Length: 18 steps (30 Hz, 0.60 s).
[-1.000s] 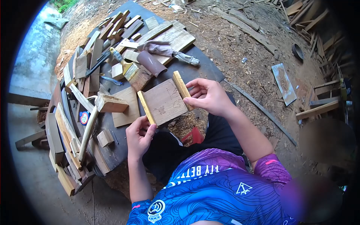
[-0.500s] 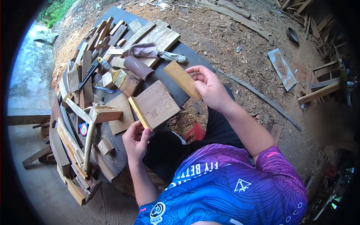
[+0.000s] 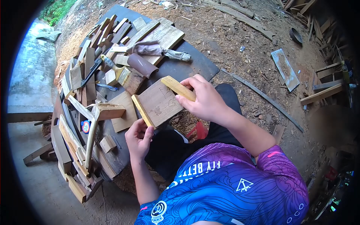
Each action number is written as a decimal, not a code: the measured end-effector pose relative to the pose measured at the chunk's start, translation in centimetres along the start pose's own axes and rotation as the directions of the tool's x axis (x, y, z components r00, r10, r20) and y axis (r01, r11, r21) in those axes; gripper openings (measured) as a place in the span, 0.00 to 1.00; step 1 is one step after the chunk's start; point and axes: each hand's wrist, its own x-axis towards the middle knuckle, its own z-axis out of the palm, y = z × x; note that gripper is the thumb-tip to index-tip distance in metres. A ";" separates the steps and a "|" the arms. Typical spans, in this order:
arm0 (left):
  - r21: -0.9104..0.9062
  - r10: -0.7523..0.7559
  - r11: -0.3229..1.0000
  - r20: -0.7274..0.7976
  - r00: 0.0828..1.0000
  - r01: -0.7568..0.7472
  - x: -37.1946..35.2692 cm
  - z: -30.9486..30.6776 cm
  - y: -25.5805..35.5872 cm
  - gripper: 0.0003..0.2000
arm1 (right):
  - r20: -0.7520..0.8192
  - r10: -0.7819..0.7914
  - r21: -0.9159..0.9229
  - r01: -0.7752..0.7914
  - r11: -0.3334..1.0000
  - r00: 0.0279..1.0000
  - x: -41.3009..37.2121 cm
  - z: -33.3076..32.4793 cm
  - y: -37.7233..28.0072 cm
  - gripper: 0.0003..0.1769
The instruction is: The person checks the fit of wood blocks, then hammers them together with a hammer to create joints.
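My left hand (image 3: 138, 139) grips the near corner of a flat square wooden board (image 3: 160, 103), thumb and fingers closed at the lower end of a yellowish wooden strip (image 3: 143, 111) along its left side. In my right hand (image 3: 205, 97) is a second wooden strip (image 3: 178, 88), pinched between thumb and fingers. It stands on edge along the board's upper right side, overlapping it in this view. Just beyond the board lie a paintbrush (image 3: 123, 76) and a curved brown piece (image 3: 142, 65).
A dark table (image 3: 198, 62) carries many wood offcuts, a blue pen (image 3: 107, 87), a rag (image 3: 146, 48) and a jointed wooden piece (image 3: 107, 111). A long thin strip (image 3: 262, 98) and a pale board (image 3: 285, 70) lie on the shaving-covered ground.
My right hand has brought its strip left and down to the board's right side, turning it from flat face to edge. The left hand keeps its hold on the board.
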 end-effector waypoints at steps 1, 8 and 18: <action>0.014 0.009 1.000 0.015 1.000 -0.010 0.0 -0.1 0.0 0.17 | -0.002 0.024 -0.050 -0.024 0.998 1.000 0.0 -0.1 -0.5 0.25; 0.021 0.023 1.000 -0.002 1.000 -0.023 0.1 0.1 0.2 0.17 | -0.084 -0.089 -0.048 0.085 0.995 0.993 1.5 1.2 -0.2 0.20; 0.055 0.053 0.997 -0.018 0.998 -0.052 0.3 0.2 0.1 0.17 | -0.025 -0.092 0.098 0.094 0.991 0.995 2.4 0.8 0.4 0.19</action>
